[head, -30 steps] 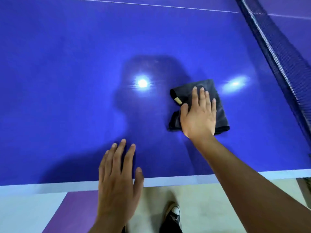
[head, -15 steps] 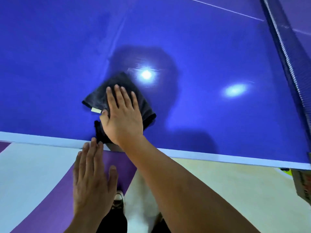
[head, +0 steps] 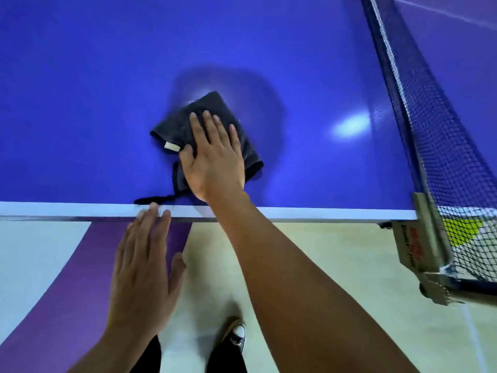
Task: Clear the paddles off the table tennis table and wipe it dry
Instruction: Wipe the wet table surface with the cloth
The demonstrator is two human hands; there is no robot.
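A folded dark grey cloth (head: 185,125) with a small white tag lies on the blue table tennis table (head: 80,103), close to its white near edge. My right hand (head: 212,157) presses flat on the cloth with straight fingers. A loose dark strand of the cloth trails toward the table edge. My left hand (head: 145,267) hovers flat over the floor below the table edge, its fingertips at the white border, holding nothing. No paddle is in view.
The dark net (head: 419,84) runs along the right side, fixed by a grey clamp post (head: 419,238) at the table's corner. Below the edge lies a cream and purple floor (head: 336,265), with my black shoe (head: 236,335) on it.
My right hand has slid the cloth to the right along the near edge, toward the net. My left hand followed beside it, fingers reaching the white border.
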